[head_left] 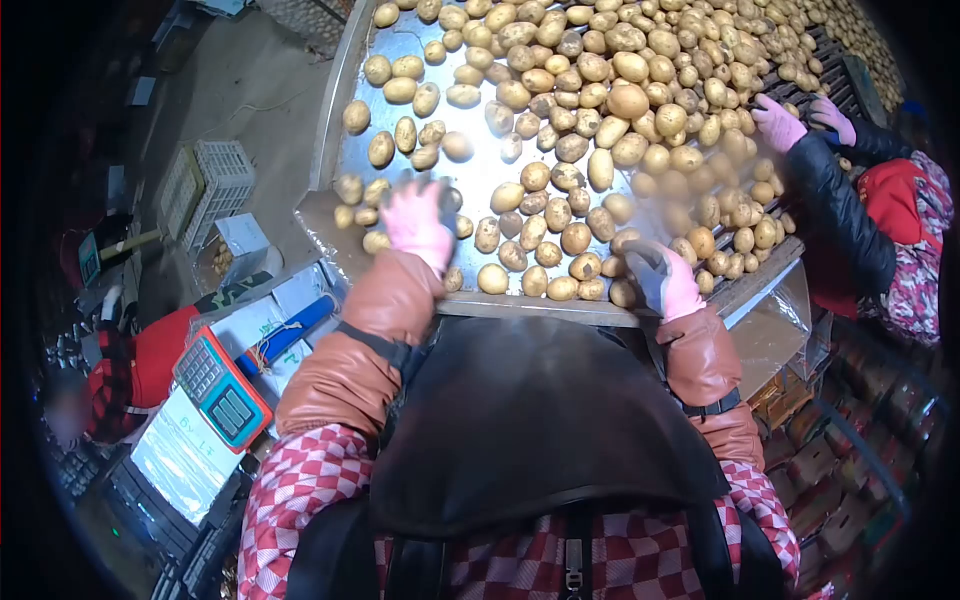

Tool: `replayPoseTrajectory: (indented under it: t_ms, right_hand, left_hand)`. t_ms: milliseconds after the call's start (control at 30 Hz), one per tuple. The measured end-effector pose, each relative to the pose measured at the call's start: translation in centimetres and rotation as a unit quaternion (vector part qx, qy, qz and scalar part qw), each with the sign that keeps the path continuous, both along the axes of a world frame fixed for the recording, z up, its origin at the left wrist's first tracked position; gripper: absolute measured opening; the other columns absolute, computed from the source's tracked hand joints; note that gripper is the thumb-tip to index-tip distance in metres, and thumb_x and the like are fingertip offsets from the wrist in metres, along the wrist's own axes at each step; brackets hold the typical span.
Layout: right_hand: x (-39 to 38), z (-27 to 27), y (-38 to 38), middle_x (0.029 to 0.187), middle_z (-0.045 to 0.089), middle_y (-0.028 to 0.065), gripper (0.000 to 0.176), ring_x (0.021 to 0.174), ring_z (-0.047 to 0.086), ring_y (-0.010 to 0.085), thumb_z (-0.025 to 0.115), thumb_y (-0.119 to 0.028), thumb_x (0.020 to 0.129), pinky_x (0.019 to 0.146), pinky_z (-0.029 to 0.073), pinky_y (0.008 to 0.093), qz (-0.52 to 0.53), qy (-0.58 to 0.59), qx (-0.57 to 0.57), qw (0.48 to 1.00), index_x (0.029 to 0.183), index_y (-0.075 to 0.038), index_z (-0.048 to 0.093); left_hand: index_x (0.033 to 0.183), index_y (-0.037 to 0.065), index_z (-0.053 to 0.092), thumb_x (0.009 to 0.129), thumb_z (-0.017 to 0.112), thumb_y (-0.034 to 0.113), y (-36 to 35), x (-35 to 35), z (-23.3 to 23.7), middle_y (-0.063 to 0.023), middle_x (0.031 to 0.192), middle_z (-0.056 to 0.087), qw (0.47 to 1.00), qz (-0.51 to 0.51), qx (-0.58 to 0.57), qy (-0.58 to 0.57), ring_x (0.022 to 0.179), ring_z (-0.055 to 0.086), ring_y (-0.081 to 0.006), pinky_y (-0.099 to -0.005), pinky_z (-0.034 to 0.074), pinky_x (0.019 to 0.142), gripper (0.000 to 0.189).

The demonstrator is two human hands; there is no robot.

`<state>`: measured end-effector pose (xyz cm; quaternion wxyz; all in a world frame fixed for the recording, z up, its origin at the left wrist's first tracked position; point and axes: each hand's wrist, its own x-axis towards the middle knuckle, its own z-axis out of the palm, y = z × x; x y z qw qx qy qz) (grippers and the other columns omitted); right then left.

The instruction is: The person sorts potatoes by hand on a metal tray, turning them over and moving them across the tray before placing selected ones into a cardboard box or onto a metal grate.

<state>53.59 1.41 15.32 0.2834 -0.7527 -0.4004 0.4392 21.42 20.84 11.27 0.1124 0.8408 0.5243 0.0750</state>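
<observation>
Many potatoes [575, 238] lie on a shiny metal sorting table [470, 172]. My left hand [418, 222], in a pink glove with dark fingertips, reaches over the left part of the table. Its fingers are apart and lie among several potatoes, one close against their right side; the fingertips are blurred. Near the front rim is my right hand [668, 280], gloved in pink and dark grey. It is turned on its side with the fingers stretched out beside a few potatoes. I see no potato gripped in either hand.
A co-worker's pink-gloved hands [780, 124] reach over the potatoes at right. To the left stand a scale with a keypad [222, 388], cardboard boxes [285, 300] and a white plastic crate [222, 185]. Another person in red [150, 360] is at far left.
</observation>
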Motion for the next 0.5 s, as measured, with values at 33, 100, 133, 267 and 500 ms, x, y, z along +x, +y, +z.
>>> replayPoseTrajectory:
  t_ms: [33,100,133,267,500]
  right_hand:
    - [0.3,0.1,-0.4,0.104,0.074,0.0108,0.026,0.095,0.071,0.0223,0.07,-0.017,0.089,0.086,0.054,0.0334,-0.017,0.006,-0.024,1.0,0.114,-0.009,0.072]
    - [-0.1,1.3,-0.3,0.104,0.074,0.0109,0.026,0.096,0.071,0.0234,0.071,-0.021,0.089,0.087,0.054,0.0338,-0.039,-0.002,-0.082,0.996,0.113,-0.01,0.073]
    - [-0.6,1.3,0.1,0.104,0.074,0.0114,0.027,0.096,0.071,0.024,0.071,-0.023,0.089,0.088,0.054,0.034,-0.02,-0.042,-0.09,0.995,0.112,-0.011,0.073]
    - [0.2,0.3,-0.8,0.104,0.074,0.0128,0.027,0.098,0.071,0.0254,0.072,-0.023,0.087,0.089,0.054,0.0346,-0.005,-0.091,-0.082,0.992,0.112,-0.012,0.073]
    - [1.1,1.5,-1.9,0.123,0.062,0.0214,0.054,0.116,0.06,0.0377,0.075,-0.026,0.083,0.1,0.048,0.0435,0.048,-0.242,-0.199,0.949,0.131,-0.008,0.059]
  left_hand:
    - [0.118,0.019,0.068,0.085,0.068,0.03,-1.4,1.9,-0.2,-0.0115,0.13,0.061,0.998,-0.037,0.053,-0.007,0.133,0.047,-0.0351,-0.0545,0.029,0.114,0.035]
    - [0.12,0.019,0.066,0.082,0.072,0.029,-2.4,6.3,1.3,-0.0123,0.132,0.059,0.968,-0.222,-0.027,-0.109,0.133,0.045,-0.0374,-0.0571,0.033,0.111,0.04]
    - [0.125,0.02,0.063,0.081,0.074,0.031,-2.0,8.2,2.7,-0.0124,0.135,0.055,0.944,-0.307,-0.048,-0.11,0.135,0.044,-0.0375,-0.0585,0.03,0.113,0.046]
    - [0.132,0.027,0.058,0.09,0.065,0.037,2.8,8.5,1.6,-0.0122,0.143,0.05,0.951,-0.292,-0.105,0.017,0.139,0.04,-0.0349,-0.0619,0.022,0.116,0.043]
    - [0.143,0.025,0.052,0.09,0.066,0.026,1.0,-3.0,-0.3,-0.0068,0.144,0.051,0.991,-0.116,-0.033,0.055,0.14,0.036,-0.0382,-0.0504,0.027,0.117,0.055]
